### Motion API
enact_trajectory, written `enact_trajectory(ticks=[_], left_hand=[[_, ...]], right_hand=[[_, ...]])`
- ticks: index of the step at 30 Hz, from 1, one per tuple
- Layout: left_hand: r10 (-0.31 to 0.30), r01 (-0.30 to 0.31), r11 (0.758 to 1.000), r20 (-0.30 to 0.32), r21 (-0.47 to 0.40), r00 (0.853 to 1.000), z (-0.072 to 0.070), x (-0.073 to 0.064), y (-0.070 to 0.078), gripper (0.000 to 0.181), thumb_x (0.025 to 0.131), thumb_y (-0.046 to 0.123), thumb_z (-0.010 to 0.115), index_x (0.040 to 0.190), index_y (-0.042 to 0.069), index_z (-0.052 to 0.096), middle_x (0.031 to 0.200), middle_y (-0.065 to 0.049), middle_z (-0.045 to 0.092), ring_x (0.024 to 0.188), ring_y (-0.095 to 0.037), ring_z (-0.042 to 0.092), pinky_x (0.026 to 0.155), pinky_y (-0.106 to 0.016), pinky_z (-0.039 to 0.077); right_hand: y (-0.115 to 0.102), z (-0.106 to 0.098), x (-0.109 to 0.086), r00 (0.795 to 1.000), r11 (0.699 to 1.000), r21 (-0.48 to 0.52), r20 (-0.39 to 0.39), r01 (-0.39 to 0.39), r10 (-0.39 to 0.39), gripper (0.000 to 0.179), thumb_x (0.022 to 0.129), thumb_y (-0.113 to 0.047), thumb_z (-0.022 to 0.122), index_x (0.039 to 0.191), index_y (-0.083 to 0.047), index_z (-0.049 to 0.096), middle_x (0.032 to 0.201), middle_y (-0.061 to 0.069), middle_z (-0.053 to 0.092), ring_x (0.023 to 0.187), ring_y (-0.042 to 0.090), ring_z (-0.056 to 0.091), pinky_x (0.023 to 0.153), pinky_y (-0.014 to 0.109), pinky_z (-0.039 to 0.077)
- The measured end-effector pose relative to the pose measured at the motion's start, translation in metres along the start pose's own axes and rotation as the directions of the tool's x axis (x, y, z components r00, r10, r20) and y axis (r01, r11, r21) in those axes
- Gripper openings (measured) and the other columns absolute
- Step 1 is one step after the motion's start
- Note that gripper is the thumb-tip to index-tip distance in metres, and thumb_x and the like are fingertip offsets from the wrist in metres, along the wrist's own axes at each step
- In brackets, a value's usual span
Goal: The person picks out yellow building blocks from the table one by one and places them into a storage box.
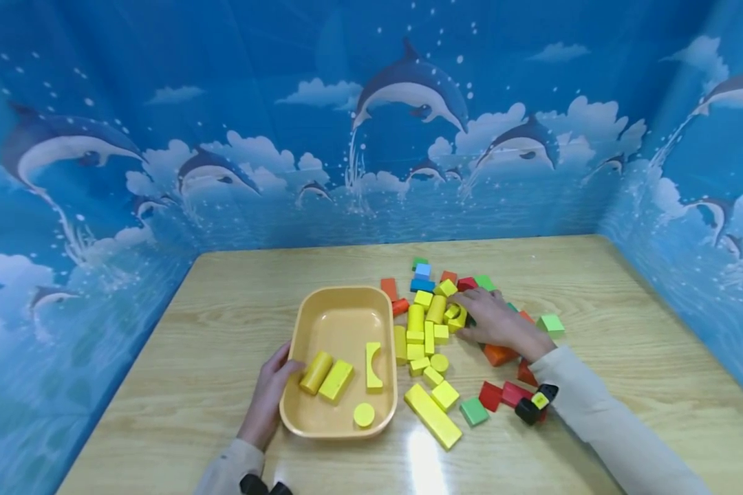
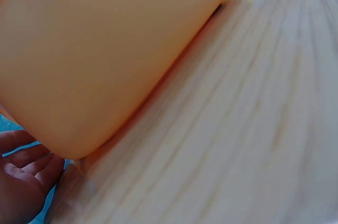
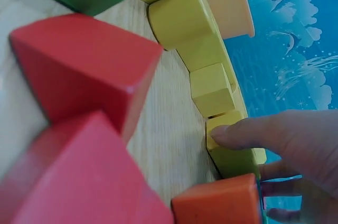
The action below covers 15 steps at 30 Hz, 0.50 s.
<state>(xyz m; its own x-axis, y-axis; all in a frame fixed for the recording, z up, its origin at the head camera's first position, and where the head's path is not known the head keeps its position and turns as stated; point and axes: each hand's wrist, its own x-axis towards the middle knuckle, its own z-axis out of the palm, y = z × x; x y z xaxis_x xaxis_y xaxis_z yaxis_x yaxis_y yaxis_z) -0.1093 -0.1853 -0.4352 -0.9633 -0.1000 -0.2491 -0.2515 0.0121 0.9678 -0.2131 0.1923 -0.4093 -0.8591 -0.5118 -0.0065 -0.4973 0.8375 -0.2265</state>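
My left hand [image 1: 269,392] grips the left side of a tan plastic tray [image 1: 386,419], thumb over the rim and fingers outside. Inside the tray lie a yellow cylinder [image 1: 316,372], a yellow rectangular block [image 1: 336,381], a yellow arch block [image 1: 372,371] and a yellow disc [image 1: 364,415]. Over the block pile, my right hand [image 1: 492,317] pinches a yellow block with a curved cutout [image 1: 458,322]. The right wrist view shows the thumb [image 3: 232,133] pressed on that block, fingers on its far side. In the left wrist view, fingers [image 2: 31,163] lie by the tray's corner.
Several yellow blocks [image 1: 415,351] crowd the tray's right side, with a long yellow block [image 1: 433,416] nearer me. Red blocks [image 1: 490,396], orange blocks [image 1: 500,355], green blocks [image 1: 474,411] and blue blocks [image 1: 422,284] surround them. A dolphin-print curtain [image 1: 371,124] borders the wooden table [image 1: 235,295].
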Motion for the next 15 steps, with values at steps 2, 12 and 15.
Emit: enact_trajectory(ticks=[2,12,15], left_hand=[[-0.001,0.001,1.0,0.0,0.0,1.0,0.0,0.0,0.0,0.061,0.089,0.011,0.05,0.148,0.005,0.035,0.149,-0.019,0.038,0.128,-0.03,0.045,0.099,-0.032,0.046],[-0.007,0.007,1.0,-0.014,0.001,1.0,0.001,0.002,-0.001,0.061,0.089,0.01,0.049,0.148,0.002,0.035,0.15,-0.019,0.036,0.13,-0.03,0.042,0.104,-0.037,0.041],[-0.004,0.004,1.0,-0.012,-0.006,1.0,0.001,0.002,-0.001,0.061,0.089,0.009,0.049,0.148,0.002,0.035,0.15,-0.019,0.037,0.13,-0.03,0.042,0.103,-0.035,0.042]], right_hand=[[-0.001,-0.001,0.0,1.0,1.0,0.006,-0.028,0.0,0.0,0.062,0.08,-0.025,0.078,0.134,-0.006,0.053,0.132,0.022,0.053,0.123,0.041,0.044,0.1,0.068,0.028],[-0.037,-0.025,0.004,0.983,0.987,0.091,-0.134,0.135,-0.123,0.067,0.081,-0.026,0.077,0.138,-0.006,0.049,0.135,0.015,0.054,0.124,0.038,0.046,0.102,0.059,0.032],[-0.054,-0.03,0.012,0.972,0.975,0.104,-0.153,0.196,-0.179,0.064,0.082,-0.026,0.076,0.137,-0.007,0.05,0.135,0.013,0.054,0.124,0.036,0.047,0.103,0.059,0.032]])
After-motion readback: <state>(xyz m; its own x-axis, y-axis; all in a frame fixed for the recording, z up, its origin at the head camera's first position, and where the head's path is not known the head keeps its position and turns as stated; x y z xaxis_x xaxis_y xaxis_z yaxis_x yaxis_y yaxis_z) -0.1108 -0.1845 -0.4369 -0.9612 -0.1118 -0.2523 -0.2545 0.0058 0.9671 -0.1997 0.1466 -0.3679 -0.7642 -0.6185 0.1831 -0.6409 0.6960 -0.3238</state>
